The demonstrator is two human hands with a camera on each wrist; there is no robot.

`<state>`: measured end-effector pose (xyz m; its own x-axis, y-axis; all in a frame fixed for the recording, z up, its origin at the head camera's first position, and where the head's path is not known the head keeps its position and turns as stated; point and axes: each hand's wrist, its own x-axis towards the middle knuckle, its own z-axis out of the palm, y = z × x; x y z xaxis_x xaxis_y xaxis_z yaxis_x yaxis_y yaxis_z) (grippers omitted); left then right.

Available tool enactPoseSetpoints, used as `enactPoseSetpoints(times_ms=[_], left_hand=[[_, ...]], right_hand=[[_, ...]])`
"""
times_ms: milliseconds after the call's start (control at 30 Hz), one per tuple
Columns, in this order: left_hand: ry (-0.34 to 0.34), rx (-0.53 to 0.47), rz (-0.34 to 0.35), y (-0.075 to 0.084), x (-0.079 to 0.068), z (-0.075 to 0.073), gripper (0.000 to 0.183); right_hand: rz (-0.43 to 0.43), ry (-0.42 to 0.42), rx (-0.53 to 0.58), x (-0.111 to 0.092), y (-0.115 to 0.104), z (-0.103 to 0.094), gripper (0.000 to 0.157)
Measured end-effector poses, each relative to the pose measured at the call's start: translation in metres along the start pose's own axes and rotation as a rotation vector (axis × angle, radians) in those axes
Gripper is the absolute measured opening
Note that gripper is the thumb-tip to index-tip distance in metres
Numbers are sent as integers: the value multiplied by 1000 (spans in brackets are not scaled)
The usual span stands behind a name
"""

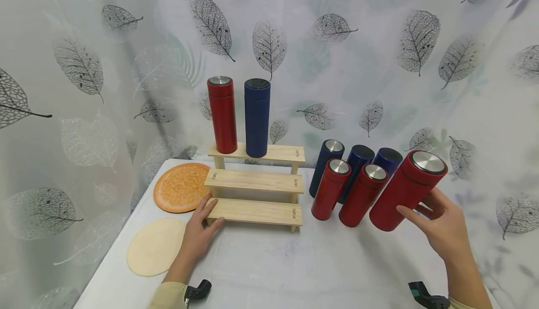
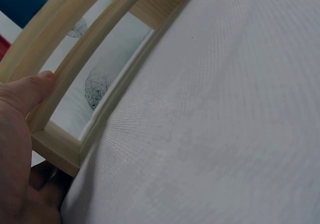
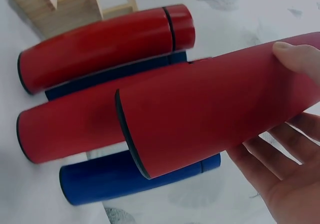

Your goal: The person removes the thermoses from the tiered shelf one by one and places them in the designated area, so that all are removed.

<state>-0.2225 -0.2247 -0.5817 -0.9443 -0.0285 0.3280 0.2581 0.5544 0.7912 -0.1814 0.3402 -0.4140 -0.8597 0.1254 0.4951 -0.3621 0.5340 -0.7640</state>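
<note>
The right grip (image 1: 446, 229) is holding a red bottle (image 1: 406, 192), with the thumb on one side and fingers on the other. The red bottle is up off the white worktop (image 1: 337, 262) and it leans: its silver lid (image 1: 428, 162) points up, and its bottom is down to the left of the right grip.

Just left of the right grip and its bottle, two more red ones (image 1: 363, 197) stand on the worktop. They have silver lids too. Behind them, farther from the right grip, are three blue bottles (image 1: 326, 168). The one farthest from that grip has a silver lid, and the other two have dark lids.

The left grip (image 1: 200, 229) is holding the left end of the bottom shelf (image 1: 257, 211) of a wood rack (image 1: 257, 180). Its thumb is on the front edge. Some of its fingers are hard to see in the dark.

The rack has three shelves, like steps. On the top shelf, up past the left grip, a red one (image 1: 223, 117) and a blue one (image 1: 257, 119) stand near each other. An orange disc (image 1: 181, 187) lies just past the left grip, and a pale disc (image 1: 156, 247) lies to its left.
</note>
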Motion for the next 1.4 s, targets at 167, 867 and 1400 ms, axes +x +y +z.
enactPoseSetpoints(times_ms=[167, 867, 1400], left_hand=[[-3, -1, 1, 1, 0, -1, 69], [-9, -1, -12, 1, 0, 0, 69], [-6, -4, -2, 2, 0, -1, 68]], right_hand=[[31, -4, 10, 0, 7, -6, 73], [144, 12, 13, 5, 59, 1, 70], [286, -8, -42, -3, 93, 14, 80]])
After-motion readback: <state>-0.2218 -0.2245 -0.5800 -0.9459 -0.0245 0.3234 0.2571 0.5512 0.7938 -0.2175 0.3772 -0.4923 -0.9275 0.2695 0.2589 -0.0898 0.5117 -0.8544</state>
